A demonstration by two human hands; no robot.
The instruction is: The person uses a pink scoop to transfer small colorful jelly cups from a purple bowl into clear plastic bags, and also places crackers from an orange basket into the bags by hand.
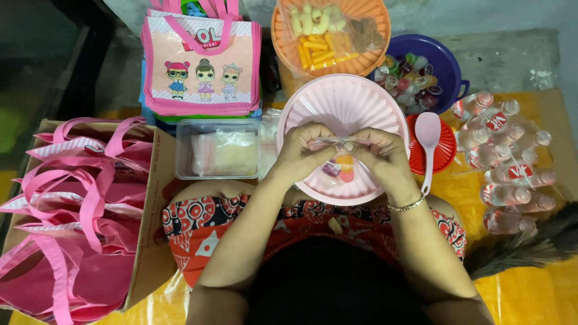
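Both hands, the left hand (302, 151) and the right hand (376, 153), are pinched together on the top of a small clear bag (341, 164) held over the pink bowl (343, 99). If the grip slips, the mouth could open and drop the sweets. The bag looks thin and see-through, with an orange, a pink and a purple piece hanging low inside.

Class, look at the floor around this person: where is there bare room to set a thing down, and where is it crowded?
Bare patches: the yellow mat below the water bottles, and the grey floor right of the purple bowl. Crowded: around both hands, ringed by the pink basin, clear tub, orange basket and pink bags.
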